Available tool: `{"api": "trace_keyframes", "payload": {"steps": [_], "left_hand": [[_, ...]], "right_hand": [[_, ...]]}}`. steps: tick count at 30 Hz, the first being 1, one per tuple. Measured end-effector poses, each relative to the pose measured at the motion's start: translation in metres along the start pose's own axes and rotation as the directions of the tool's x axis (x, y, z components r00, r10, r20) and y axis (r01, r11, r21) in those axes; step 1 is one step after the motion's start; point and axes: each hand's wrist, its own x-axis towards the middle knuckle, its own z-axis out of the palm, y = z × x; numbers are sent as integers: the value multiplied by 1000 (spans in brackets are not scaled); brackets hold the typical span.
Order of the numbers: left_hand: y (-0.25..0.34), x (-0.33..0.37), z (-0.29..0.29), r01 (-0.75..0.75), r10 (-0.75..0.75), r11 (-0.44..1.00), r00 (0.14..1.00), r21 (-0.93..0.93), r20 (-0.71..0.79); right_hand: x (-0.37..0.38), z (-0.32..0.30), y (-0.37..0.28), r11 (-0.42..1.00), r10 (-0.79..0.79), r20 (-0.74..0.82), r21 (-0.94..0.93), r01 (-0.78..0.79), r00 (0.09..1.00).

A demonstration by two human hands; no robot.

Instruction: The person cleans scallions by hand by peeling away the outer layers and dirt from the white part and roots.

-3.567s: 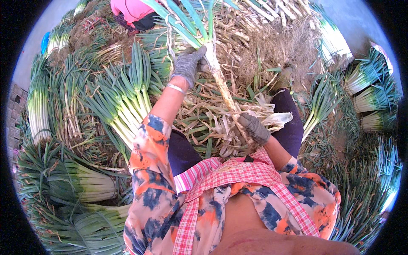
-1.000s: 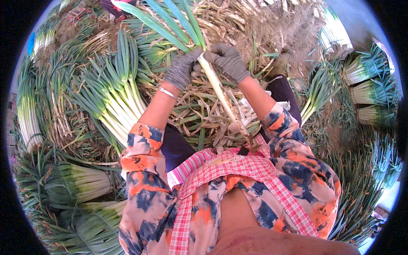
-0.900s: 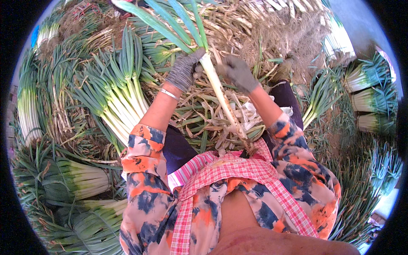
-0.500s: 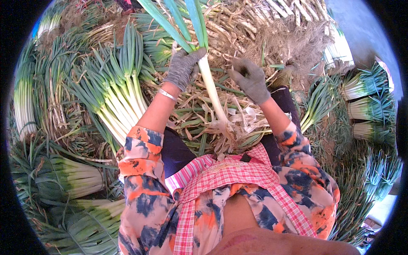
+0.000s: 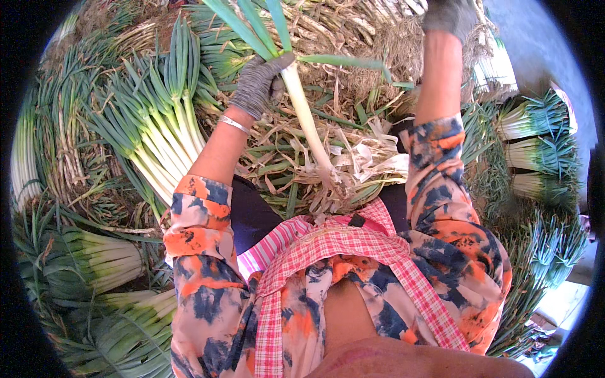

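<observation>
My left hand (image 5: 261,82), in a grey knit glove, is closed around a leek (image 5: 305,116) where its white stalk meets the green leaves. The stalk slants down toward my lap, its root end at a heap of dry peeled skins (image 5: 365,154). One green leaf sticks out to the right from the grip. At the top edge, my gloved right hand (image 5: 450,19) reaches out over the pile of unpeeled leeks (image 5: 378,31) with its tangled roots. Its fingers run out of the picture, so what they touch is hidden.
Clean white-stalked leeks (image 5: 167,138) lie to the left of my left arm. More bundles lie at the lower left (image 5: 110,258). Tied bundles (image 5: 532,154) are stacked at the right, with loose green leaves (image 5: 526,296) below them.
My right hand has moved from beside the leek up and to the right, to the far pile. A leaf now juts rightward from the leek, which my left hand still holds.
</observation>
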Motion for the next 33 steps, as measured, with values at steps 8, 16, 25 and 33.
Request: {"api": "trace_keyframes", "payload": {"steps": [8,16,25,33], "left_hand": [[-2,10,-17,4,23,971,994,-239,108],[0,20,-15,15,11,975,993,-220,119],[-18,13,-11,11,14,970,995,-244,98],[-15,25,19,20,-23,998,998,-57,-57]], "right_hand": [[-188,-9,61,695,704,338,-512,-505,625],[-195,14,75,671,741,404,-470,-574,536],[-69,52,12,154,109,902,-430,890,417],[-38,132,41,-238,276,905,-263,935,325]]}}
